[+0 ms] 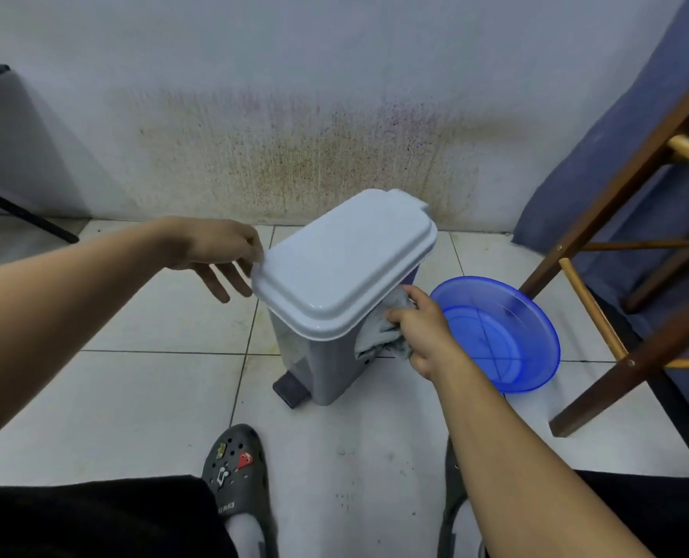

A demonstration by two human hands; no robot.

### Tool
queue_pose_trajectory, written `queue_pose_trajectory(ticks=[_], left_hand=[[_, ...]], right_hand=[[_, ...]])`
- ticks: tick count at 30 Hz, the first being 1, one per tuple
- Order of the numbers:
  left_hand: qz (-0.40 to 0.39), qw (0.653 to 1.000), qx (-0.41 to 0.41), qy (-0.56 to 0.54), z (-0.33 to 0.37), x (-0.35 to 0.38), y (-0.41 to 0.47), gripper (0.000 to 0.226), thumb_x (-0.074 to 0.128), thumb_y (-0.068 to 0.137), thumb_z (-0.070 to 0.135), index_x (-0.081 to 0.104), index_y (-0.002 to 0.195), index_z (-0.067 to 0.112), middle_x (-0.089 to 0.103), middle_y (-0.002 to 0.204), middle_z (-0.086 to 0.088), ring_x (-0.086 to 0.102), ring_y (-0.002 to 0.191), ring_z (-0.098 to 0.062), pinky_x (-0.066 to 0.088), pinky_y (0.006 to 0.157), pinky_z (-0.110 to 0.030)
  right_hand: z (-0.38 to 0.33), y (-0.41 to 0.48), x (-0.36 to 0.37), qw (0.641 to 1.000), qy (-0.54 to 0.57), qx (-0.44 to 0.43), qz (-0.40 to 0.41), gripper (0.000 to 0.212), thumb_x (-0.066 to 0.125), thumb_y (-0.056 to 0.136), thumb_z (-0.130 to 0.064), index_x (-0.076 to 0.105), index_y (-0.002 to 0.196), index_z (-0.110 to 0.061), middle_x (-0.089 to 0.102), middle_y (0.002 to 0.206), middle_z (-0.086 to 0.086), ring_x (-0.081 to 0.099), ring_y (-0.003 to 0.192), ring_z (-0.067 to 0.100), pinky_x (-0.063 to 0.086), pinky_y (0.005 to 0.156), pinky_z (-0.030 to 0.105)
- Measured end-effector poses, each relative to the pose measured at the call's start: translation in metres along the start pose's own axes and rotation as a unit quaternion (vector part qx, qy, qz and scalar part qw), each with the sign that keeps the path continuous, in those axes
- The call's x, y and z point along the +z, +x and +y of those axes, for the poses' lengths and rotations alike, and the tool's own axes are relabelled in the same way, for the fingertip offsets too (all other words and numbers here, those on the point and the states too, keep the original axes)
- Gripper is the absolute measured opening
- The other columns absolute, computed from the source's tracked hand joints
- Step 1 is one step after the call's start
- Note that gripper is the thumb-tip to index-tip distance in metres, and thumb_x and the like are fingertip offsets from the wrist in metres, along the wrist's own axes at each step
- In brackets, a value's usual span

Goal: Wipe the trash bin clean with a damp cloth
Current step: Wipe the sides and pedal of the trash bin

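Grey trash bin [326, 368] stands on the white tile floor [153, 396], mid-scene, near the far wall [294, 94]. Its pale lid [346, 263] is down, so contents can't be seen; dark pedal [288, 390] at the near base. Right hand [427, 336] has fingers curled round a grey cloth [379, 336], pressing it vs. the bin's right side just under the lid. Left hand [214, 251]: fingers straight and spread, tips at the lid's left edge. Blue see-through basin [544, 332] sits just right of the bin; can't tell if there's water in it. Wall has brown/purple speckled stains above the bin; grout lines are grimy. Wooden chair frame [600, 219] & blue fabric [576, 163] at right, black table leg [25, 215] far left. Near edge: grey clog [234, 465] w/ charms, strap lettering unreadable.
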State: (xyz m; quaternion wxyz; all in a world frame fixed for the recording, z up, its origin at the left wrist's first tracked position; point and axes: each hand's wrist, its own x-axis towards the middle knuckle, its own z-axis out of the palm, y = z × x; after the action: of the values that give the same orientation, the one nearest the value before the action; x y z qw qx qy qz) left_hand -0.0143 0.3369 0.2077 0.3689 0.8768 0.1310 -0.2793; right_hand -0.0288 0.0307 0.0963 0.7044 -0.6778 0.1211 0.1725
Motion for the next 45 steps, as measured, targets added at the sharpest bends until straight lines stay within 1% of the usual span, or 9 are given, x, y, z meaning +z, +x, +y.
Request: queue_pose_trajectory(ticks=[4,7,10,15,20,25,30,37,45], left_hand=[[-0.096,0.995,-0.009,0.033,-0.008,0.003,-0.007,0.025,0.063,0.099,0.008,0.062,0.124,0.008,0.073,0.121,-0.015,0.076,0.099,-0.031,0.061,0.086,-0.051],[-0.002,0.968,0.045,0.248,-0.019,0.013,0.01,0.087,0.08,0.088,0.026,0.028,0.156,0.03,0.053,0.149,-0.012,0.072,0.108,-0.028,0.06,0.09,-0.045],[0.128,0.846,0.197,0.479,-0.031,0.021,0.019,0.128,0.083,0.079,0.049,-0.021,0.155,0.052,0.001,0.172,0.002,0.05,0.135,-0.027,0.051,0.103,-0.042],[0.179,0.655,0.462,0.57,-0.051,0.044,0.033,0.103,0.073,0.088,0.043,0.005,0.165,0.034,0.019,0.169,-0.016,0.036,0.144,-0.044,0.041,0.113,-0.057],[0.192,0.665,0.488,0.532,-0.047,0.052,0.036,0.096,0.069,0.093,0.043,0.011,0.164,0.014,0.024,0.166,-0.023,0.038,0.143,-0.052,0.044,0.11,-0.06],[0.186,0.743,0.451,0.459,-0.024,0.035,0.037,0.088,0.05,0.097,0.042,-0.004,0.164,0.023,0.016,0.17,-0.012,0.046,0.142,-0.038,0.055,0.099,-0.05],[0.21,0.795,0.397,0.409,0.018,0.008,0.041,0.086,0.065,0.095,0.033,0.011,0.161,0.026,0.038,0.161,-0.01,0.066,0.102,-0.037,0.056,0.081,-0.046],[0.192,0.864,0.329,0.328,0.032,-0.016,0.063,0.073,0.065,0.092,0.022,0.026,0.154,0.028,0.052,0.142,-0.007,0.056,0.108,-0.025,0.049,0.089,-0.042],[0.157,0.879,0.359,0.271,0.03,-0.016,0.069,0.074,0.066,0.086,0.017,0.031,0.15,0.029,0.048,0.145,-0.002,0.053,0.121,-0.025,0.047,0.099,-0.042]], right_hand=[[-0.008,0.0,-0.011,1.0,0.006,-0.006,0.018,0.044,0.043,0.085,0.006,0.067,0.102,-0.026,0.067,0.076,0.007,0.061,0.058,0.021,0.048,0.05,0.031],[-0.008,0.002,-0.019,0.999,-0.018,0.0,0.03,0.042,0.042,0.084,0.005,0.067,0.105,-0.022,0.066,0.075,0.009,0.058,0.055,0.022,0.043,0.05,0.033],[-0.001,0.001,-0.022,0.999,-0.021,0.025,0.024,0.034,0.044,0.084,0.003,0.067,0.103,-0.013,0.065,0.076,0.011,0.06,0.064,0.026,0.05,0.06,0.042],[0.005,-0.001,-0.021,0.999,-0.012,0.045,0.021,0.029,0.046,0.083,-0.001,0.064,0.105,-0.007,0.055,0.078,0.011,0.046,0.063,0.022,0.034,0.052,0.031],[-0.005,-0.004,-0.018,0.999,0.002,0.025,0.02,0.032,0.045,0.087,-0.001,0.069,0.102,-0.016,0.056,0.069,0.008,0.045,0.047,0.018,0.03,0.041,0.023],[-0.028,0.01,-0.014,0.997,0.064,-0.01,0.033,0.037,0.046,0.085,-0.001,0.071,0.105,-0.019,0.056,0.081,0.014,0.043,0.05,0.023,0.027,0.047,0.03],[-0.064,0.02,-0.014,0.995,0.078,-0.045,0.052,0.033,0.042,0.091,0.001,0.067,0.106,-0.014,0.054,0.073,0.007,0.038,0.049,0.014,0.02,0.046,0.025],[-0.063,0.011,0.009,0.991,-0.041,-0.121,0.03,0.039,0.042,0.09,0.006,0.067,0.106,-0.02,0.057,0.066,-0.008,0.046,0.045,0.002,0.031,0.036,0.015],[-0.039,0.012,0.013,0.974,-0.133,-0.17,0.063,0.055,0.048,0.084,0.001,0.058,0.111,-0.045,0.067,0.107,-0.015,0.066,0.096,0.012,0.058,0.084,0.037]])
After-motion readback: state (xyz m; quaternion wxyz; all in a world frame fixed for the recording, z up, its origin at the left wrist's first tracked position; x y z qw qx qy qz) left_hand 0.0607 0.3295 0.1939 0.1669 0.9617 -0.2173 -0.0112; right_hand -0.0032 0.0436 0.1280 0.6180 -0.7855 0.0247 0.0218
